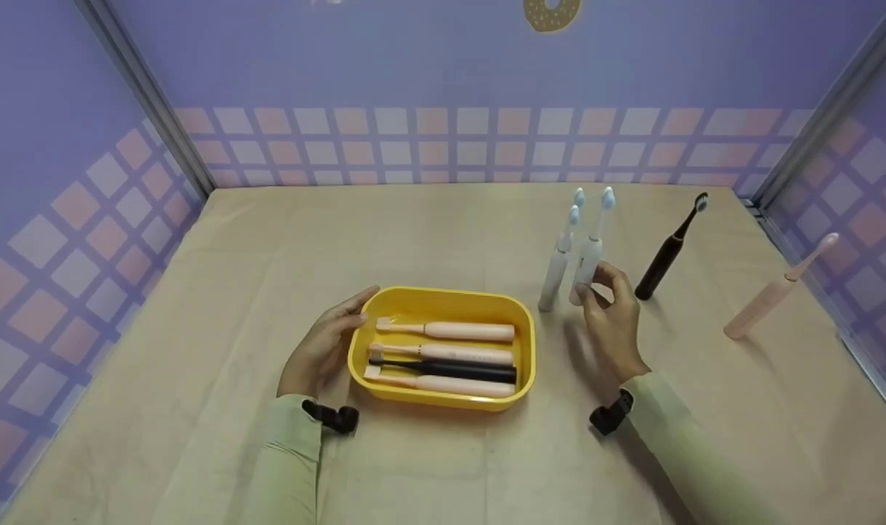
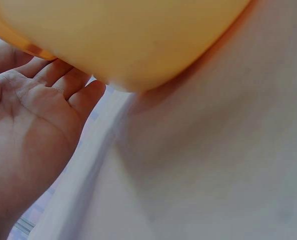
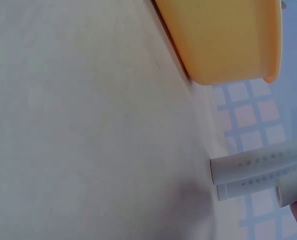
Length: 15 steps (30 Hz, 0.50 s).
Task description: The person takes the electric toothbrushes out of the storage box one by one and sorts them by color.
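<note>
Open surface (image 1: 457,467) lies before the yellow box (image 1: 443,400); two standing white toothbrushes (image 1: 554,281) and a black toothbrush (image 1: 659,267) flank the right fingers (image 1: 618,281).

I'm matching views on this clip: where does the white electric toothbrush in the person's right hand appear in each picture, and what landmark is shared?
Head: right of centre, the white electric toothbrush in the right hand.
Left wrist: not in it.
Right wrist: lower right, cut off by the edge.
Shared landmark: the yellow bin, central in head, top in left wrist, upper right in right wrist.
</note>
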Tool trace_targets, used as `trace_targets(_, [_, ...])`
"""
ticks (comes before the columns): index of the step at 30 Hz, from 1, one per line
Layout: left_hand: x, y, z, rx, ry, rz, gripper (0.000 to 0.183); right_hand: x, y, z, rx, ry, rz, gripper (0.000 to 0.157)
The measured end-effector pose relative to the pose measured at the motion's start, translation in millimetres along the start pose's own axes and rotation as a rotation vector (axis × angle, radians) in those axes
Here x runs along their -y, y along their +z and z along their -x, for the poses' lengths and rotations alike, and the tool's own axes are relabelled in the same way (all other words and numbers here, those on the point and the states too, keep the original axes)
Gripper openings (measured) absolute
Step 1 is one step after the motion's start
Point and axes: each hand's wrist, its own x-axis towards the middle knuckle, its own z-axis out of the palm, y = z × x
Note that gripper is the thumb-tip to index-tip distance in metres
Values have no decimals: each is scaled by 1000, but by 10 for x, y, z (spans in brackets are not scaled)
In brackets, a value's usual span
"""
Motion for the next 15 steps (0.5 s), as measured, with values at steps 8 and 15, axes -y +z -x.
trace_targets(8, [-4, 1, 21, 16, -15, 52, 58, -314, 22, -70, 8, 25, -83, 39])
trace_targets(15, [-4, 4, 24, 14, -20, 66, 58, -354, 39, -85, 10, 25, -15, 37])
